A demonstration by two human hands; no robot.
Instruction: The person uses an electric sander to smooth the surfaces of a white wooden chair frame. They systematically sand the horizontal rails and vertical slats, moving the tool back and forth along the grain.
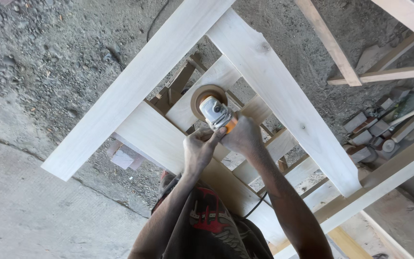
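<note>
Both my hands hold an angle grinder (215, 112) with a grey head, an orange body and a tan sanding disc (202, 95). The disc rests on a pale cross rail (207, 86) of a light wooden frame (144, 72). My left hand (198, 149) wraps the grinder's body from the left. My right hand (243, 135) grips it from the right, over the orange part. A black cord (256, 207) runs back from the tool toward my body.
The frame lies over rough dirt and a concrete slab (29, 211). More wooden slats (331, 45) stand at the upper right. Grey blocks and scrap pieces (372, 132) are piled at the right. A long plank (384, 180) runs along the lower right.
</note>
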